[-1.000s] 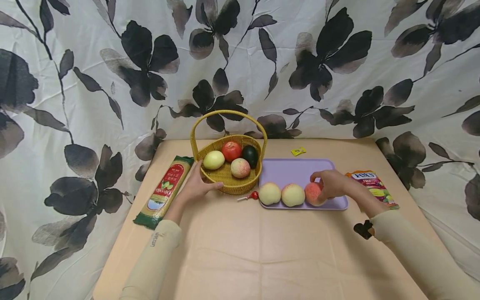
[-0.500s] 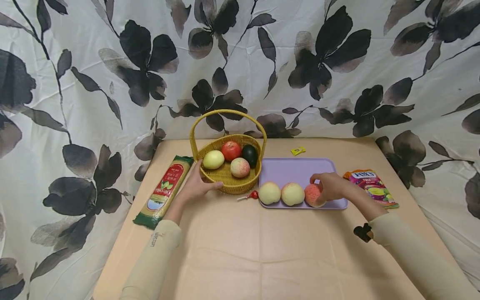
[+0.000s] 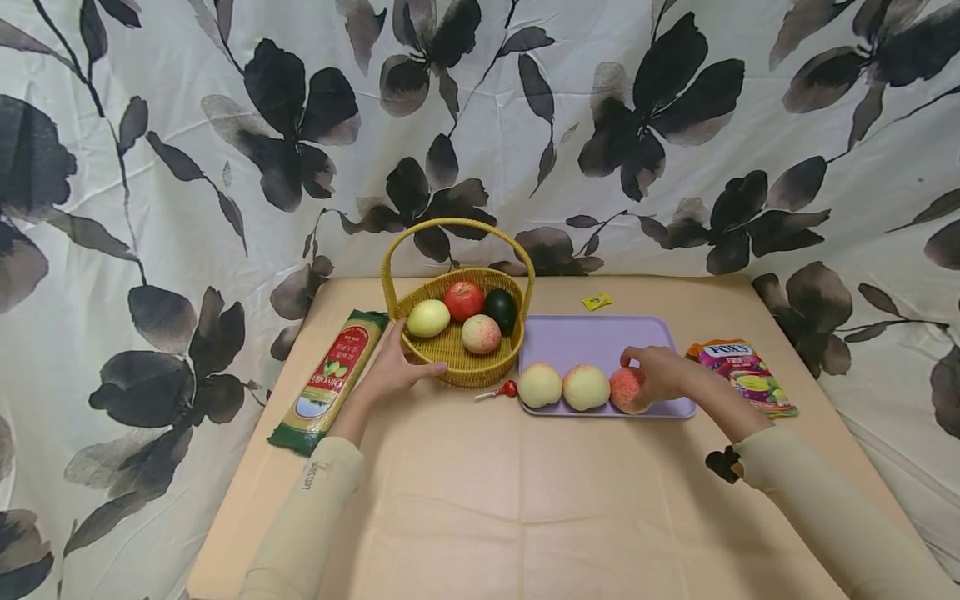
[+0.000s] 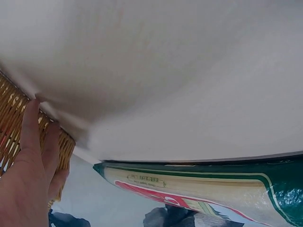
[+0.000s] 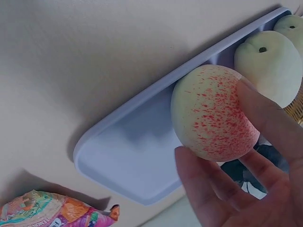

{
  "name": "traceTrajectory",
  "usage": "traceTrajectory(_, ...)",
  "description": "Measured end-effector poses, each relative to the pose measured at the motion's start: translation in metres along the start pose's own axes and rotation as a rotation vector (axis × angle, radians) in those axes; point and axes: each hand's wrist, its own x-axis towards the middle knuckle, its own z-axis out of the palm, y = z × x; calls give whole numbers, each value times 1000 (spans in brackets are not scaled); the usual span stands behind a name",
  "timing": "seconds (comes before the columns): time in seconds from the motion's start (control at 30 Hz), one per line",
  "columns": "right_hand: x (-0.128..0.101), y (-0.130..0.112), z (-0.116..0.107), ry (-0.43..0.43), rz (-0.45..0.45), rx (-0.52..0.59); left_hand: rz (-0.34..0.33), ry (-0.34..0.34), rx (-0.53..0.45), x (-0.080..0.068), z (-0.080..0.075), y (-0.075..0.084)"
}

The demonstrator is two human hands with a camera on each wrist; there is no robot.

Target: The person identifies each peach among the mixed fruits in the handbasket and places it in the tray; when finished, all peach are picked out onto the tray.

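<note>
Two hands at work: the right hand [image 3: 660, 372] cups a speckled peach [image 3: 627, 389] at the near edge of the purple tray [image 3: 600, 342], probably so it won't roll. Left hand [image 3: 390, 371] rests flat-fingered against the wicker basket [image 3: 457, 367], seemingly steadying it, with a pasta packet [image 3: 330, 379] just outside that hand.

peaches on tray [image 3: 586, 388]: 3 | fruits in basket [image 3: 481, 334]: 4 | basket [image 3: 457, 369]: 1 | tray [image 3: 600, 342]: 1

basket [image 3: 459, 350] left of tray [image 3: 600, 342], 3 peaches [image 3: 586, 388] along tray's front edge, pasta packet [image 3: 330, 379] left of basket
</note>
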Motion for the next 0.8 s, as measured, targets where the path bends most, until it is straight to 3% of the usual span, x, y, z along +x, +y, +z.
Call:
traceTrajectory(0.3,-3,-4,-3,-20,29,-4,4,5,33,2,1,-3)
traceTrajectory(0.53,-5,-13,-12,15,12,-29,1,10,33,2,1,-3)
traceTrajectory(0.8,6,-52,-37,77,-59,-103,-7,11,40,2,1,-3)
